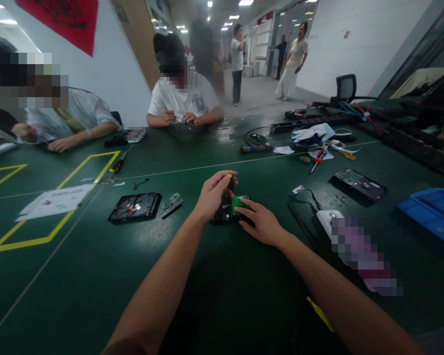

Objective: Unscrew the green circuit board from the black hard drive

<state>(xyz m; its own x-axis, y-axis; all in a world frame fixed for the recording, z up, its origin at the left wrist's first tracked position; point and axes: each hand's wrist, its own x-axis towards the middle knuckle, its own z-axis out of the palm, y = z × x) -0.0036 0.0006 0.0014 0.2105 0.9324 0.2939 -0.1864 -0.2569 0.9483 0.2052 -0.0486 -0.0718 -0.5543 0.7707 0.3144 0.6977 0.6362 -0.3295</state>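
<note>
In front of me a black hard drive (222, 215) lies on the green tabletop with its green circuit board (240, 202) facing up. My left hand (211, 196) is closed around the short dark handle of a screwdriver (231, 184), which stands upright over the drive with its yellow end at the top. The tip of the screwdriver is hidden. From the right, my right hand (262, 222) grips the drive, its fingers resting on the circuit board and its thumb by the near edge.
To the left lie an opened hard drive (135, 207), a loose circuit board (173, 204) and a paper sheet (54, 202). At right are another drive (358, 186), a red screwdriver (318, 160), a white cabled device (329, 217) and a blue tray (434, 214). Two people sit opposite.
</note>
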